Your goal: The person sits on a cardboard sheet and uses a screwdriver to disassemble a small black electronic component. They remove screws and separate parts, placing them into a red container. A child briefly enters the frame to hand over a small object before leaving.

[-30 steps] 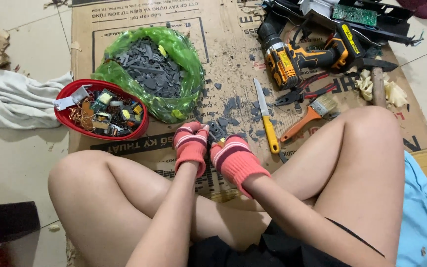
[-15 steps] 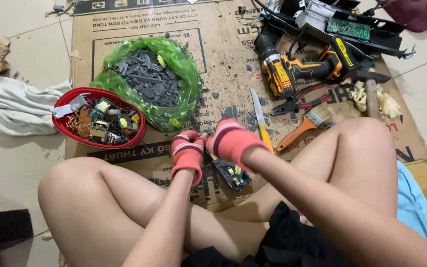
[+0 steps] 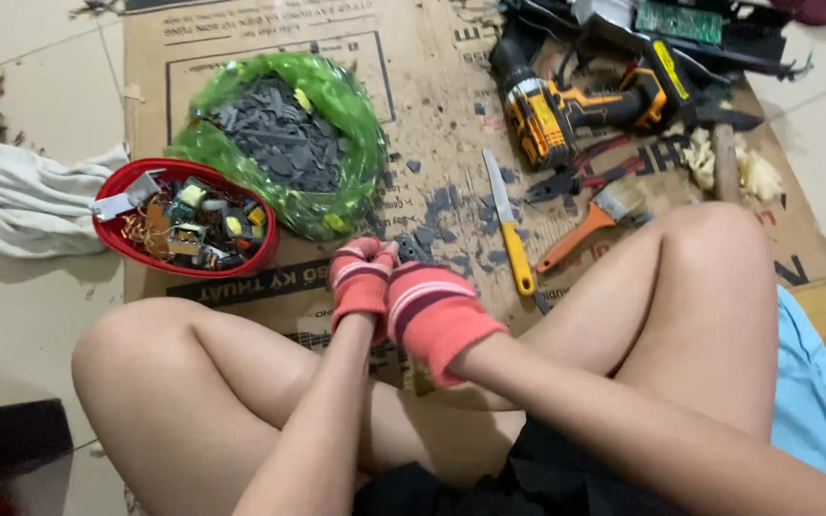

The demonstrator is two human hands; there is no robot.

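A white cloth point(image 3: 11, 205) lies at nine o'clock on the floor. Beside it, a red bowl point(image 3: 117, 239) of small electronic parts touches a green bag point(image 3: 341, 124) of dark grey plastic pieces at eleven o'clock. At centre, the left hand point(image 3: 360, 282) and right hand point(image 3: 432, 311), both in red striped gloves, press together, clenched; what they grip is hidden. At one o'clock on the cardboard sheet point(image 3: 432, 57) lie a yellow-handled knife point(image 3: 509, 234), an orange-handled brush point(image 3: 590, 220) and a yellow cordless drill point(image 3: 576, 105).

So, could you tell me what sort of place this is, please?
Probably a makeshift floor workshop for stripping electronics: flattened cardboard on tiles, a cordless drill, and a red bowl of circuit parts.
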